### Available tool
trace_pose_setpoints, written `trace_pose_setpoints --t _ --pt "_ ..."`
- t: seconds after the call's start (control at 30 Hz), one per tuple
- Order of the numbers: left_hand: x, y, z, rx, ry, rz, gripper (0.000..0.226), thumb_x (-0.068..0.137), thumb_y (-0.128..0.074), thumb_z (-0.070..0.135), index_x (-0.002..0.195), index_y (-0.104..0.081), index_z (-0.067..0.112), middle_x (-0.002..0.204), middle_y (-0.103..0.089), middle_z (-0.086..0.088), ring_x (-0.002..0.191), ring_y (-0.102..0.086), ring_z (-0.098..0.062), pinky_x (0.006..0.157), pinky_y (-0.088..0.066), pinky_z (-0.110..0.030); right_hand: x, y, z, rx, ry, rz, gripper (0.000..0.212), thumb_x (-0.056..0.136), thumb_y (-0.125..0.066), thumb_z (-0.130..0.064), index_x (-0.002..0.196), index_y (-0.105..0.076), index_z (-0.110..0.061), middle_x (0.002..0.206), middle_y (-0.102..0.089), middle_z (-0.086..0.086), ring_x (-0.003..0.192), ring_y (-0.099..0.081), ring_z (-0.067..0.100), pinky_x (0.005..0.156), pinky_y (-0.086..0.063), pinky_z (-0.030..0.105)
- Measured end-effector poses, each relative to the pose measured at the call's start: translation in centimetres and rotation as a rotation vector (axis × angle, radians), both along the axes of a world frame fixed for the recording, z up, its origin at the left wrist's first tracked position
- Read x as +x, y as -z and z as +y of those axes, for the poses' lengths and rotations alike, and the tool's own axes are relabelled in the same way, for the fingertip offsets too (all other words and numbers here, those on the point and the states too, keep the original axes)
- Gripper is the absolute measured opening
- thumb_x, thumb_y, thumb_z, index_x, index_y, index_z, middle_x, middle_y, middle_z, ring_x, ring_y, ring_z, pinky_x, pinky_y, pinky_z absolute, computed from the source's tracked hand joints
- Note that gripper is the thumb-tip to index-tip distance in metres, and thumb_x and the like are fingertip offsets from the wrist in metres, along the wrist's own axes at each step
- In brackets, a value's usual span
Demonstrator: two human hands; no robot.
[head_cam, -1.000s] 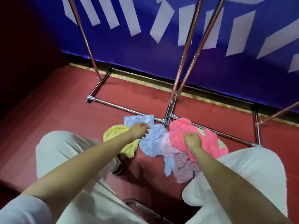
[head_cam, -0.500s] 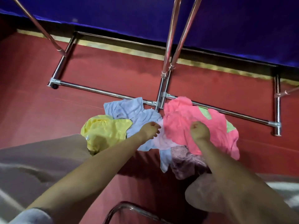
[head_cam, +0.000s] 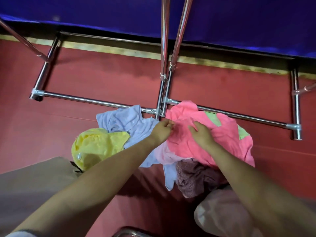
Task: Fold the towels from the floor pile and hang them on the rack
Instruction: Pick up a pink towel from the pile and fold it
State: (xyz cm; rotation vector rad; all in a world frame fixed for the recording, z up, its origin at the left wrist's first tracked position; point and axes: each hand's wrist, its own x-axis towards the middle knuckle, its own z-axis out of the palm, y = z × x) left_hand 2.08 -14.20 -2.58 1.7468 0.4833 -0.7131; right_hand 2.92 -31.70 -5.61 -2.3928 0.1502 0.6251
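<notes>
A pile of towels lies on the red floor against the rack's base bar (head_cam: pixel 94 100). On top at the right is a bright pink towel (head_cam: pixel 222 142), with a green towel (head_cam: pixel 212 119) peeking from under it. A light blue towel (head_cam: pixel 124 122) and a yellow towel (head_cam: pixel 97 144) lie to the left. A mauve towel (head_cam: pixel 193 178) sits at the near side. My left hand (head_cam: pixel 162 130) pinches the pink towel's left edge. My right hand (head_cam: pixel 201 134) rests on the pink towel with its fingers spread.
The rack's chrome uprights (head_cam: pixel 164 48) rise from the base just behind the pile, in front of a blue wall (head_cam: pixel 239 23). My knees (head_cam: pixel 34 182) frame the pile on both sides. A curved metal tube (head_cam: pixel 130 234) shows at the bottom edge.
The view has tilted down and closer to the pile. My left hand moved right from the blue towel to the pink towel's edge. My right hand's fist has loosened on the pink towel.
</notes>
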Motion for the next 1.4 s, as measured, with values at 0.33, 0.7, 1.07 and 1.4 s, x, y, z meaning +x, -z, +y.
trace_pose_setpoints --t 0.33,0.7,1.07,1.4 --pt "-0.4 -10.7 3.1 -0.066 -0.075 -0.252 0.031 0.097 -0.034 -0.002 0.118 -0.058 0.003 0.09 -0.061 -0.001 0.074 -0.054 -0.011 0.051 -0.044 -0.009 -0.2 -14.1 4.1 0.244 -0.112 -0.286 0.016 0.093 -0.049 -0.001 0.101 -0.062 0.005 0.101 -0.063 0.016 0.093 -0.054 0.022 0.083 -0.038 0.026" --pt "-12.7 -21.1 6.9 -0.121 0.11 -0.493 0.025 0.102 -0.039 0.008 0.112 -0.06 0.016 0.103 -0.062 0.003 0.091 -0.057 0.004 0.091 -0.044 -0.02 -12.5 -28.5 6.5 0.599 -0.037 -0.413 0.021 0.094 -0.051 -0.002 0.084 -0.061 -0.018 0.082 -0.06 -0.008 0.071 -0.053 -0.009 0.07 -0.039 0.007" --pt "-20.7 -21.3 6.5 0.05 0.066 -0.615 0.024 0.099 -0.05 0.017 0.103 -0.069 0.002 0.094 -0.065 -0.001 0.088 -0.054 -0.01 0.085 -0.042 -0.023 -18.5 -26.7 6.2 0.352 0.009 -0.463 0.013 0.092 -0.055 -0.012 0.086 -0.062 -0.003 0.086 -0.064 0.009 0.083 -0.057 0.019 0.079 -0.044 0.034" --pt "-21.2 -21.6 8.7 0.057 -0.066 -0.66 0.021 0.096 -0.051 0.006 0.089 -0.07 0.013 0.096 -0.068 0.002 0.09 -0.059 0.0 0.081 -0.036 -0.001 -20.9 -23.7 6.0 0.115 -0.262 -0.303 0.038 0.082 -0.072 -0.034 0.059 -0.041 -0.029 0.057 -0.043 -0.007 0.059 -0.04 0.011 0.06 -0.033 0.031"
